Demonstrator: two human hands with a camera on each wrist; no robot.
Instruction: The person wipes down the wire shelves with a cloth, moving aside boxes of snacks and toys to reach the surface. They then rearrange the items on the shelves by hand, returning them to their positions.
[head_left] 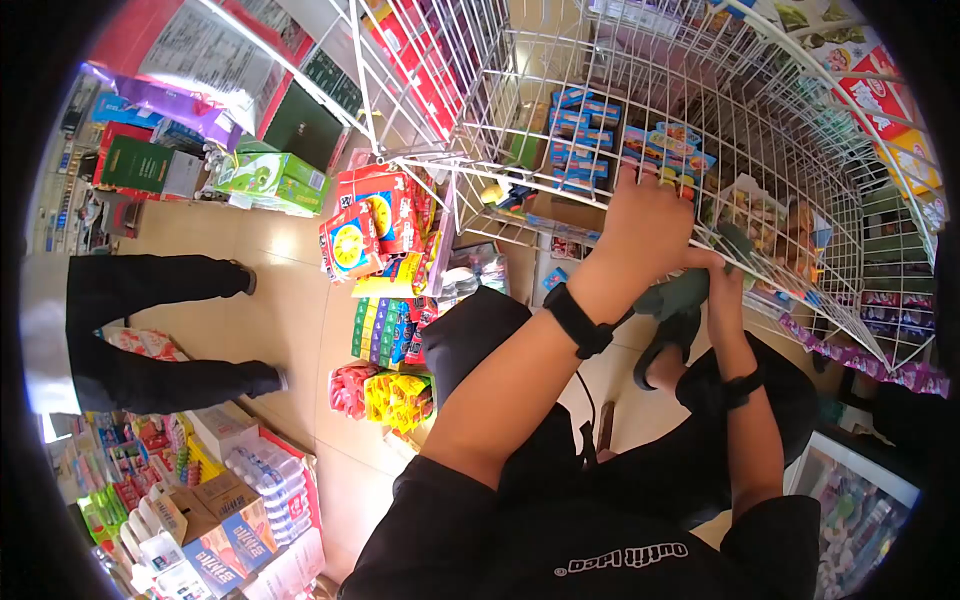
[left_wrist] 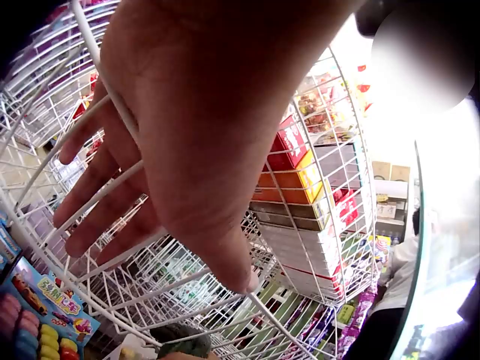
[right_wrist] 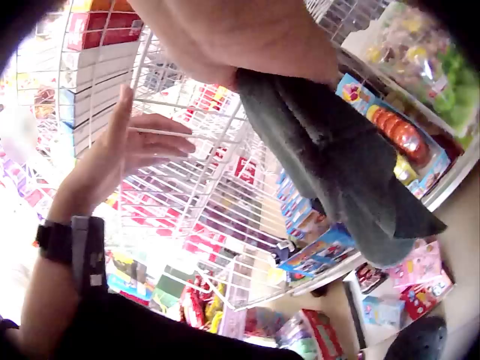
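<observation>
My left hand (head_left: pixel 645 225) reaches over the top wire of a white wire basket rack (head_left: pixel 600 200). In the left wrist view its fingers (left_wrist: pixel 94 184) lie fairly straight across the wires, with the thumb near another wire. My right hand (head_left: pixel 724 285) is close beside it at the rack's edge and holds a dark grey-green cloth (right_wrist: pixel 322 150). The cloth hangs down in folds, and part of it overlaps the wires. Inside the rack, near the hands, are blue boxes (head_left: pixel 585 140) and packs with colourful round pieces (head_left: pixel 670 150).
Boxed goods (left_wrist: pixel 289 184) stand along the wire mesh. Red and yellow snack packs (head_left: pixel 375 225) are stacked to the left of the rack. Another person's dark-trousered legs (head_left: pixel 170 270) are in the aisle, near shelves of packaged goods (head_left: pixel 220 520). A glass-fronted case (head_left: pixel 860 500) stands at lower right.
</observation>
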